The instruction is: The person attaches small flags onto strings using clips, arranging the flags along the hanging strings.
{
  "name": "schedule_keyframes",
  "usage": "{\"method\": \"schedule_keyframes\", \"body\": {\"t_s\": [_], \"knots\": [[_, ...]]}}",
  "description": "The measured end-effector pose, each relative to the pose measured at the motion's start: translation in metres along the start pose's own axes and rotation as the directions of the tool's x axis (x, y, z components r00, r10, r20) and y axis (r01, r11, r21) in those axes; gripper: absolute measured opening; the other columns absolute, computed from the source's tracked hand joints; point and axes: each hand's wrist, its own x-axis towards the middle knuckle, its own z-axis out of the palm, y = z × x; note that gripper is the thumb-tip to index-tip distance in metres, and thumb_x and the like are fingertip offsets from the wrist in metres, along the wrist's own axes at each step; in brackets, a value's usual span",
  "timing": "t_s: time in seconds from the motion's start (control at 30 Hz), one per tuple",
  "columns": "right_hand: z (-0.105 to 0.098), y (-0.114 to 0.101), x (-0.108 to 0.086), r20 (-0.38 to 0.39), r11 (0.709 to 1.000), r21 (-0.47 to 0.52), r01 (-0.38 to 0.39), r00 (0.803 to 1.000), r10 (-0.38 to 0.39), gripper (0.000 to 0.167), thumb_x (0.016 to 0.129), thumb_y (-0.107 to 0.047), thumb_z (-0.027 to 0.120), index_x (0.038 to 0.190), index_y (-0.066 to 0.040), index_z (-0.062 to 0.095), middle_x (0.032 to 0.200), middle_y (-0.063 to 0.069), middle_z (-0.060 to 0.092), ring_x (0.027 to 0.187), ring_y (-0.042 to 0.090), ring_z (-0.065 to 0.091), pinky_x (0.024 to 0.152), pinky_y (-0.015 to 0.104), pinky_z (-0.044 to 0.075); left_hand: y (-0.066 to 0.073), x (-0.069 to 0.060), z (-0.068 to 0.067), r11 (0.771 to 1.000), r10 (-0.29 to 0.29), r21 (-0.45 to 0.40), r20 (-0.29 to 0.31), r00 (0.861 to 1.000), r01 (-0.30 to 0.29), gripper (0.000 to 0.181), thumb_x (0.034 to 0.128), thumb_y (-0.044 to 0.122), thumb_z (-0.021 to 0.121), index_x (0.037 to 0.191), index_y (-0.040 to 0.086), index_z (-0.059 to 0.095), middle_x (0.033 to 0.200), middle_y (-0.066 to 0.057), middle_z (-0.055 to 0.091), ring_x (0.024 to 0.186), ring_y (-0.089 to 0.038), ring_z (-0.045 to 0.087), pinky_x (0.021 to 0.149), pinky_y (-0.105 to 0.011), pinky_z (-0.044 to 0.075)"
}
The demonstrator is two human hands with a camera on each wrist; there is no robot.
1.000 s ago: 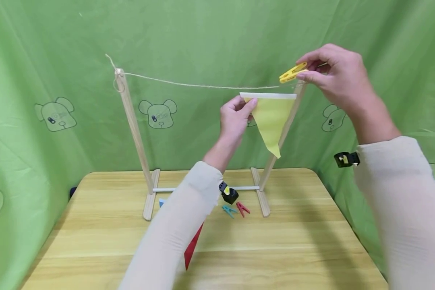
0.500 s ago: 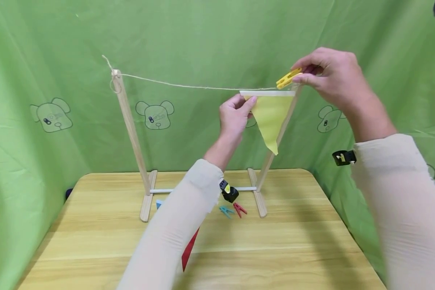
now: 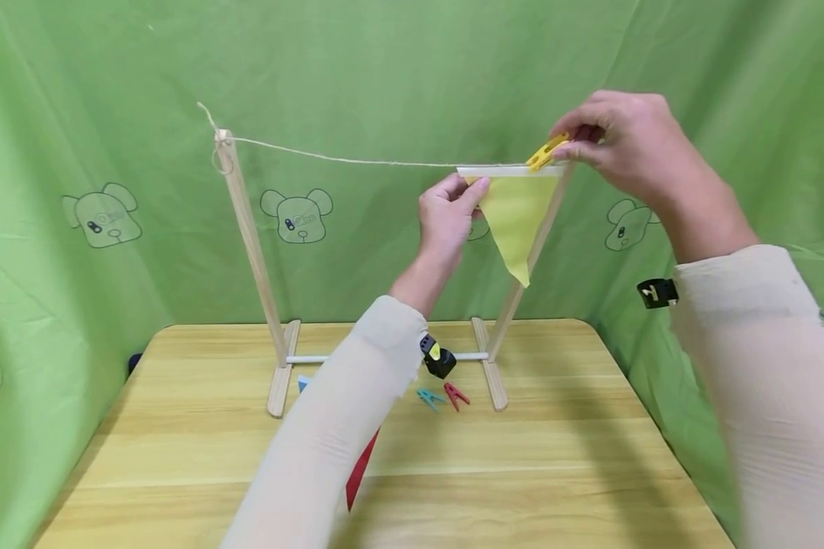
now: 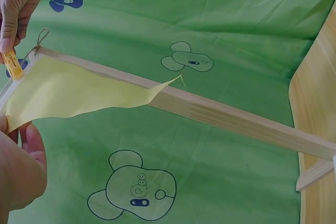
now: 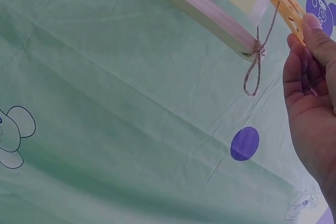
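Observation:
My left hand (image 3: pixel 448 217) pinches the top left corner of a yellow triangular pennant (image 3: pixel 517 213) between thumb and fingers. The pennant's white top strip (image 3: pixel 508 171) lies along the string (image 3: pixel 357 161), near the right post. Above, my right hand (image 3: pixel 621 145) holds a yellow clothespin (image 3: pixel 546 152) by its handle end. The clothespin's tip overlaps the string and the strip's right part; whether it bites both cannot be told. In the left wrist view the pennant (image 4: pixel 68 90) hangs beside the wooden post. The right wrist view shows the clothespin (image 5: pixel 287 10) near the string's knot.
Two wooden posts, the left post (image 3: pixel 250 244) and the right post (image 3: pixel 504 324), hold up the string. A teal clothespin (image 3: pixel 429 397) and a red clothespin (image 3: pixel 456 396) lie on the table (image 3: pixel 522 473). A red pennant (image 3: pixel 360 473) and a blue piece (image 3: pixel 304 382) are partly behind my left sleeve.
My left hand has raised the pennant so its white strip meets the string. My right hand has lowered the yellow clothespin from above the string onto the strip's edge.

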Motion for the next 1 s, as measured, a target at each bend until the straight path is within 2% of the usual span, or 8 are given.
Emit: {"method": "schedule_keyframes", "body": {"t_s": [0.33, 0.47, 0.6, 1.0], "knots": [[-0.005, 0.0, 0.003, 0.002, 0.998, -0.049, 0.039, 0.999, -0.039, 0.022, 0.093, -0.013, 0.076, 0.113, -0.003, 0.077, 0.104, 0.013, 0.071, 0.086, 0.009, 0.053, 0.073, 0.007, 0.04, 0.002, 0.003, 0.006, 1.0, 0.025, -0.008, 0.011, 1.0, -0.025, 0.019, 0.0932, 0.005, 0.075, 0.108, -0.007, 0.074, 0.08, 0.001, 0.065, 0.066, -0.004, 0.057, 0.059, -0.017, 0.05], [-0.005, 0.0, 0.004, 0.011, 0.997, -0.057, 0.044, 0.999, -0.043, 0.021, 0.093, -0.011, 0.076, 0.113, -0.003, 0.077, 0.105, 0.014, 0.072, 0.085, 0.004, 0.051, 0.073, 0.005, 0.039, 0.002, 0.003, 0.008, 0.999, 0.037, -0.011, 0.015, 0.999, -0.037, 0.02, 0.0933, 0.004, 0.075, 0.109, -0.008, 0.074, 0.08, 0.0, 0.066, 0.065, -0.005, 0.057, 0.058, -0.016, 0.05], [-0.004, 0.001, 0.006, 0.022, 0.998, -0.058, 0.04, 0.999, -0.039, 0.021, 0.092, -0.011, 0.077, 0.112, -0.003, 0.078, 0.105, 0.014, 0.072, 0.082, -0.002, 0.049, 0.071, 0.003, 0.038, 0.001, 0.004, 0.01, 0.999, 0.032, -0.029, 0.015, 0.999, -0.031, 0.02, 0.0929, 0.003, 0.075, 0.109, -0.008, 0.074, 0.082, -0.001, 0.068, 0.066, -0.005, 0.058, 0.059, -0.016, 0.051], [-0.004, 0.0, 0.006, 0.029, 0.998, -0.048, 0.029, 0.999, -0.027, 0.021, 0.091, -0.012, 0.078, 0.111, -0.004, 0.078, 0.103, 0.013, 0.072, 0.079, -0.004, 0.049, 0.069, 0.003, 0.038, 0.002, 0.003, 0.014, 0.999, 0.017, -0.049, 0.006, 1.0, -0.017, 0.021, 0.0922, 0.004, 0.076, 0.11, -0.007, 0.074, 0.079, 0.002, 0.066, 0.065, -0.004, 0.056, 0.059, -0.015, 0.049]]}}
